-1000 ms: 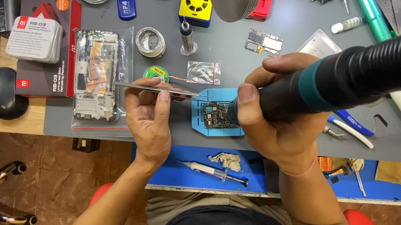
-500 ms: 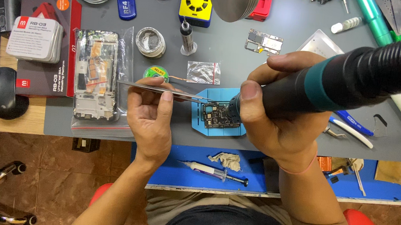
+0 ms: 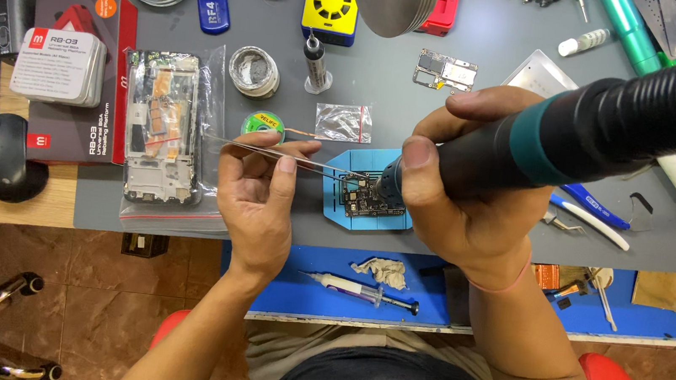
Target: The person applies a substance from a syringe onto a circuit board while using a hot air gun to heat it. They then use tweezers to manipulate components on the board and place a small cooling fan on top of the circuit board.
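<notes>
**Q:** Two hands are in the head view; what does each one grasp?

**A:** Left hand (image 3: 256, 198): fingers clenched on thin metal tweezers (image 3: 291, 157), pinched between thumb and forefinger. The tips run out past the fingertips to the circuit board (image 3: 367, 197). Right hand (image 3: 474, 188): fingers wrapped tight around the dark barrel of a hot-air handpiece (image 3: 582, 133) with a teal collar. Its nozzle points down at the same board, just ahead of the thumb.

**Q:** Where does the board sit?

**A:** It sits in a blue holder (image 3: 336, 207) on the grey mat (image 3: 381, 110), directly between the two sets of fingertips. Tweezer tips and nozzle meet over its upper edge.

**Q:** What lies about the fingers?

**A:** Just beyond the left forefinger: a green solder-wick reel (image 3: 262, 124) and a small clear bag (image 3: 343, 121). Outboard of the left hand: an opened phone frame (image 3: 160, 127) on a plastic sleeve. Near the left wrist, on the blue tray (image 3: 645, 323) at the bench edge: a syringe (image 3: 356, 288) and a crumpled wipe (image 3: 380, 271).

**Q:** How far along does the work appear?

**A:** Judged mid-step. The board is mounted and both tools are applied to it. No part is seen lifted clear in the tweezers; whether the tips grip a component cannot be told. The phone frame remains unassembled.
</notes>
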